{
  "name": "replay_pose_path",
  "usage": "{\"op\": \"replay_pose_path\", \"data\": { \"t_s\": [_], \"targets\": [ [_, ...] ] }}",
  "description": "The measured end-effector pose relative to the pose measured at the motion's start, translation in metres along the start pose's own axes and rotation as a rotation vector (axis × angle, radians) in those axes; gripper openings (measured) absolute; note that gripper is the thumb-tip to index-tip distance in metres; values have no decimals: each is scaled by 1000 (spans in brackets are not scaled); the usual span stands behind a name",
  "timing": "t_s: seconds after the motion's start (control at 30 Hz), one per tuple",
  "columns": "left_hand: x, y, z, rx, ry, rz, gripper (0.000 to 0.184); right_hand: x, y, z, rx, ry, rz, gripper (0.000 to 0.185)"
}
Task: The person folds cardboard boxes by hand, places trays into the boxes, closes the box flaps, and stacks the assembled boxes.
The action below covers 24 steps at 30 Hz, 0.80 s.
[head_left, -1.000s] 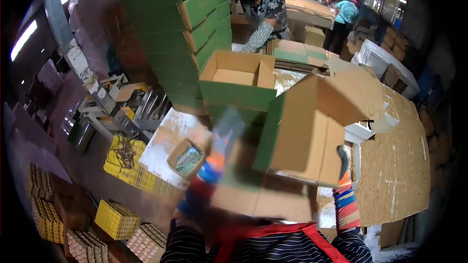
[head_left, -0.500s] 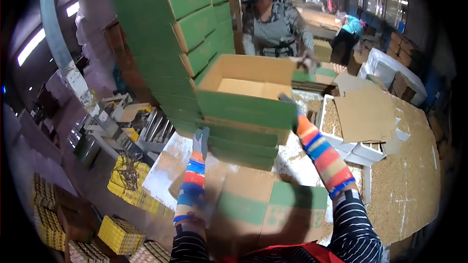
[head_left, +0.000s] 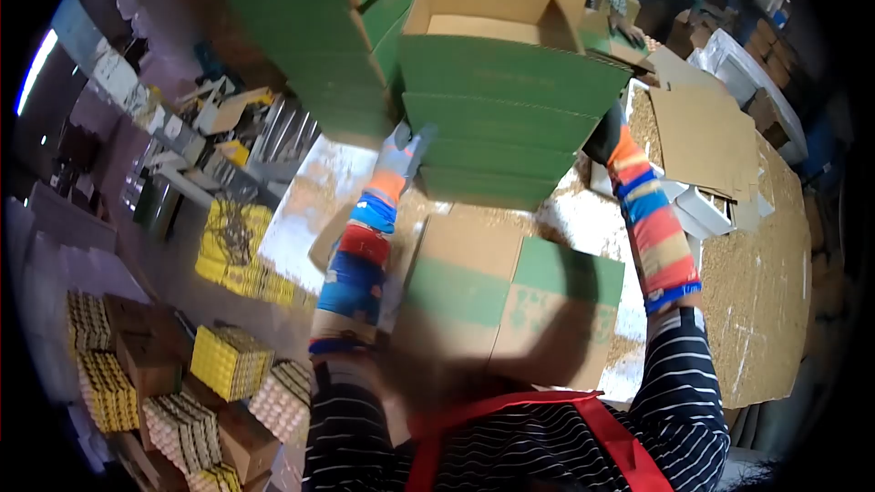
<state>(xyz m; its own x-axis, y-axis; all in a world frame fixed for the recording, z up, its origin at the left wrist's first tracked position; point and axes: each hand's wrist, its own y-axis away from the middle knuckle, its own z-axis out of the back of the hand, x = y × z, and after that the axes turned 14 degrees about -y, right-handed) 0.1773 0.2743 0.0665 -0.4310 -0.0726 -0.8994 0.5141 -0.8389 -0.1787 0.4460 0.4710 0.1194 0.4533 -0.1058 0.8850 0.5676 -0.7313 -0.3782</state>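
Ahead of me is a short stack of green cardboard boxes [head_left: 492, 118]. An open-topped box [head_left: 510, 64] sits on top, its plain brown inside showing. My left hand [head_left: 401, 150], in a grey glove, is at the stack's lower left side with fingers stretched out and thumb apart. By the right side of the stack is my right hand [head_left: 605, 135], dark and in shadow; its fingers are hard to make out. Nearer to me lies a flat brown-and-green carton [head_left: 465, 287] with its flaps closed.
A taller stack of green boxes [head_left: 319, 46] stands at the left. Flat cardboard sheets [head_left: 697, 137] lie over white trays at the right. Yellow egg trays [head_left: 232, 360] and stacked eggs [head_left: 187, 424] are at lower left. A co-worker's hand [head_left: 627, 32] is beyond the boxes.
My view has tipped downward. The open box has settled squarely onto the stack, and my right hand has moved from its upper corner down to the stack's side. My left hand stays low at the left.
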Motion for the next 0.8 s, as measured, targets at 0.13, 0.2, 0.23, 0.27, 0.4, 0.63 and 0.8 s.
{"op": "replay_pose_path", "data": {
  "t_s": [0.13, 0.2, 0.23, 0.27, 0.4, 0.63, 0.8],
  "targets": [
    [-15, 95, 35, -203, -205, -252, 50, -38, 124, -12, -314, 300, -140, 47],
    [3, 158, 44, 122, -442, -250, 57, -36, 214, -56, 446, 1448, 457, 55],
    [22, 187, 38, 283, -371, -228, 64, -15, 239, -91, 496, 1291, 163, 64],
    [15, 211, 29, 349, -624, -543, 70, 8, 265, -115, 531, 1120, -123, 74],
    [28, 272, -11, 683, -1029, -692, 96, -31, 363, -95, 688, 1338, -14, 51],
    [-74, 218, 19, 1020, -879, -784, 83, 104, 307, -103, 684, 1295, 132, 46],
    [-125, 127, 55, 1356, -48, -318, 49, 122, 234, -90, 327, 1520, 320, 47]
  ]
}}
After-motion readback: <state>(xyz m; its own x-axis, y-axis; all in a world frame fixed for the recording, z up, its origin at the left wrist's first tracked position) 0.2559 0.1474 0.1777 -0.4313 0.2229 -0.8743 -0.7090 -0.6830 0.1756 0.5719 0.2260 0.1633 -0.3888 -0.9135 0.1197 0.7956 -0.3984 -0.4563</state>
